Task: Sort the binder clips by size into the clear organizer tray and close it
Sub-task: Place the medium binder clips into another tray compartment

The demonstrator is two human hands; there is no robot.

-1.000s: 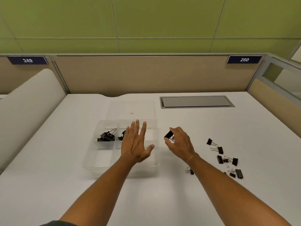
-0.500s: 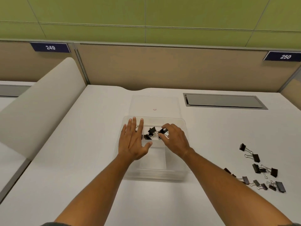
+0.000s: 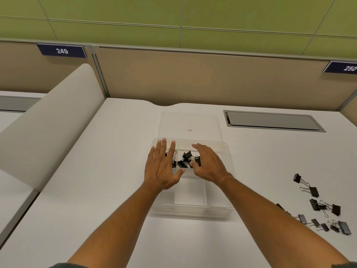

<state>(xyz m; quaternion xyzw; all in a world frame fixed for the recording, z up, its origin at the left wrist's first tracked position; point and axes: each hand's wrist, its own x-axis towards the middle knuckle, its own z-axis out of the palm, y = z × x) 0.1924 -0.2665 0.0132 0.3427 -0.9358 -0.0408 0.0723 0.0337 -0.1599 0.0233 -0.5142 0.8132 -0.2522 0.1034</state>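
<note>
The clear organizer tray (image 3: 193,207) sat open on the white desk (image 3: 96,219), its lid (image 3: 189,122) lying flat just behind it with a small pink dot on it. Both of the person's hands were over the far compartments. The left hand (image 3: 164,169) was spread flat, fingers straight and together, palm down over the tray's left side, holding nothing. The right hand (image 3: 208,163) hovered beside it with its fingers loosely arched and apart; from where I stood, nothing was pinched in it, its thumb just beside the black binder clips (image 3: 186,160) heaped in a far middle compartment. A few more clips showed past the left hand's fingers (whether in the same compartment or the next one, I couldn't tell). The near compartments looked bare.

Off to the right, well apart from the tray, the unsorted clips (image 3: 324,209) lay scattered on the desk, larger ones farther back, smaller ones nearer the edge. A grey cable hatch (image 3: 274,123) was set into the desk behind them, and partition labels read 249 (image 3: 62,51) and 250 (image 3: 349,68).
</note>
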